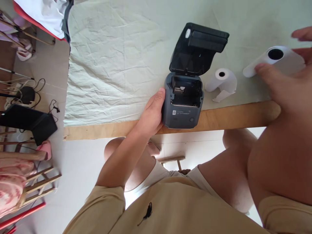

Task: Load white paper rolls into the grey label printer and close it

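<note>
A dark grey portable thermal printer point(181, 118) stands at the table's front edge with its black lid point(192, 53) swung up, showing a hollow bay. My left hand point(153, 110) grips its left side, thumb along the casing and the other fingers mostly hidden. At the far right, my right hand point(287, 78) is around a larger white paper roll point(257, 63) with a wide black core. Its thumb presses the roll's near side, one finger meets the loose paper end, and another is raised. Between printer and roll stands a smaller paper roll point(214, 81), its loose end curling forward.
A wrinkled pale green cloth point(114, 58) covers the table, leaving a wooden front edge point(219, 115) bare. White and red fabric point(48, 16) lies at the upper left corner. Left of the table are cables, a black folding object point(29, 120), and a wooden chair point(41, 182) on the floor.
</note>
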